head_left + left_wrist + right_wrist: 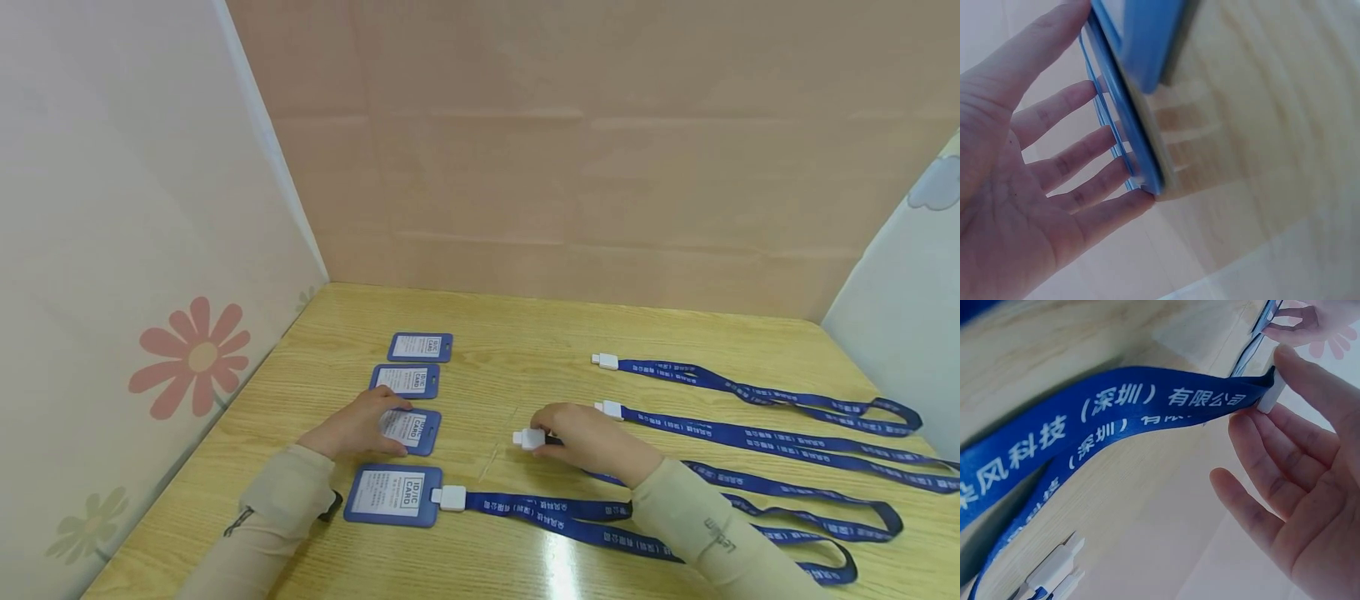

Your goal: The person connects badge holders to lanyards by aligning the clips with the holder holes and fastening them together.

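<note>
My left hand (362, 427) lies over the third blue ID card holder (424, 435) from the back, thumb and fingers gripping it by opposite edges. In the left wrist view, the holder's blue edge (1125, 106) runs between the thumb and the fingertips. To the right, my right hand (592, 435) pinches the white clip (531, 439) of a blue lanyard (1116, 394) between thumb and fingers, the clip's tip pointing at that holder with a gap between them. Nearest me, another ID card holder (393, 496) lies joined to a white lanyard clip (453, 498).
Two more card holders, one farther back (420, 347) and one nearer (405, 381), lie in the left column. On the right, two lanyards, a back one (705, 375) and a nearer one (720, 432), stretch across the wooden table (517, 333). Walls covered with cloth (562, 167) enclose the table.
</note>
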{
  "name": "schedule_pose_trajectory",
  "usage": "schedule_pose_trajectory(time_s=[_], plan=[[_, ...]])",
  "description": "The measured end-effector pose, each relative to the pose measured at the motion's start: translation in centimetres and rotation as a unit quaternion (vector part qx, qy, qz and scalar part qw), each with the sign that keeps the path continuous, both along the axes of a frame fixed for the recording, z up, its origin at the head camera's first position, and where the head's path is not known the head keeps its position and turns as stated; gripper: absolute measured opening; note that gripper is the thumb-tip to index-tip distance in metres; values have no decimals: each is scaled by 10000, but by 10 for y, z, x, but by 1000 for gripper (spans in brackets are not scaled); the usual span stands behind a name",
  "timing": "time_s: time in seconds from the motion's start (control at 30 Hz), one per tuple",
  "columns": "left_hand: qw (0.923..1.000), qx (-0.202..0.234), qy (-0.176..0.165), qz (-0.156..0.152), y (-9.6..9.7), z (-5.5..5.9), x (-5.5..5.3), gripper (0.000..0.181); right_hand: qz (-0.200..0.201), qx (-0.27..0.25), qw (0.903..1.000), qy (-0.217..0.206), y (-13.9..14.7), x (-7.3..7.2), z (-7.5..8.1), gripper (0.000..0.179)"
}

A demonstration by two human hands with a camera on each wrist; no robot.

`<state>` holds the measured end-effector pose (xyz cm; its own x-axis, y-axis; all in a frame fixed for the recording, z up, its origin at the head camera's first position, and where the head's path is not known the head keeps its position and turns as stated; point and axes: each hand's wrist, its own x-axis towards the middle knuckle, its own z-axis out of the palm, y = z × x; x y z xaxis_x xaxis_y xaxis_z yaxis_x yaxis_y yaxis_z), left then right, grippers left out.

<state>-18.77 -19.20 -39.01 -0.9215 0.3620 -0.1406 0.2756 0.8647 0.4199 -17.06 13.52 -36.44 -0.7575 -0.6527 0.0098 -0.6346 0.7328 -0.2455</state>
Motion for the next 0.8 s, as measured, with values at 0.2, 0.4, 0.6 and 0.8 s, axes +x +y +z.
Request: schedule_pose_trajectory(time_s=[0.2,0.4,0.6,0.8], plan=[[10000,39,18,-27,0,0,0,60,-9,37,10000,20,-3,0,0,23],[10000,32,35,-19,0,0,0,61,50,86,9999,67,-5,-1,-1,22],[10000,17,-8,20,0,0,0,61,101,135,9998,77,-7,-1,0,22],[10000,37,-7,25,0,-1,1,60,77,191,9998,58,-9,-2,0,21]])
